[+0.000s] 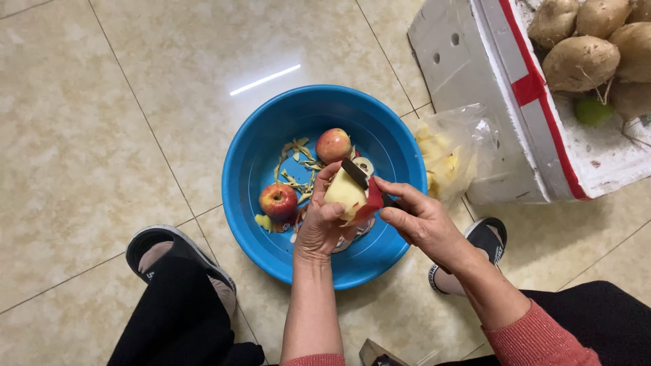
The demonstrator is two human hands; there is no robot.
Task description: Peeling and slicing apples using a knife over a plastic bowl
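Left hand [320, 220] is clamped around a half-peeled apple [344, 193], held above the blue basin [251, 169] on the tiled floor [88, 135]. Right hand [417, 218] is closed on a peeler [355, 173], its blade laid against the apple's top; a red strip of skin hangs at the fruit's right side. Two unpeeled red apples [279, 200] and loose peelings [298, 173] lie in the basin. Just beside its right rim: a clear bag of peeled pieces [451, 152] and a white foam box [542, 142] of tubers.
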